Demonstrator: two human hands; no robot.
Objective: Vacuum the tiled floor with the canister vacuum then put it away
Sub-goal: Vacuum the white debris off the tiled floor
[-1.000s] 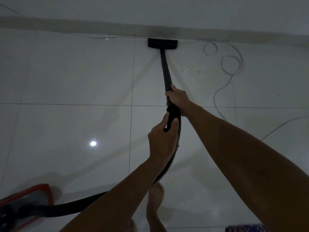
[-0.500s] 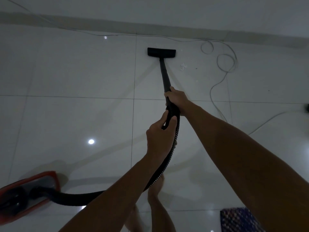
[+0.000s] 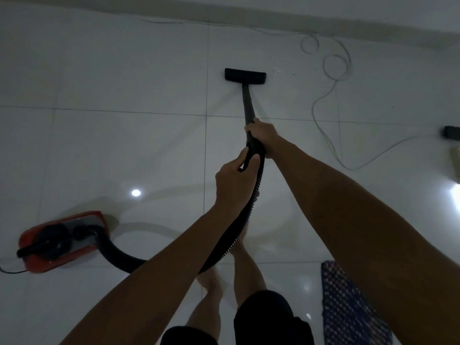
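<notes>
Black wand [image 3: 247, 103] gripped by right hand [image 3: 263, 135], fingers curled round it just above the hose joint. Left hand [image 3: 232, 183] just behind, thumb and fingers wrapped on ribbed hose [image 3: 239, 235]. Floor head [image 3: 245, 75] flat on white tiled floor [image 3: 124, 145], well ahead. Red canister [image 3: 62, 242] left, behind hands. White cable [image 3: 331, 95] loops to the right.

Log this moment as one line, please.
phase: vacuuming | right hand: grips wand | left hand: grips hose | floor head: on tile | canister: left
</notes>
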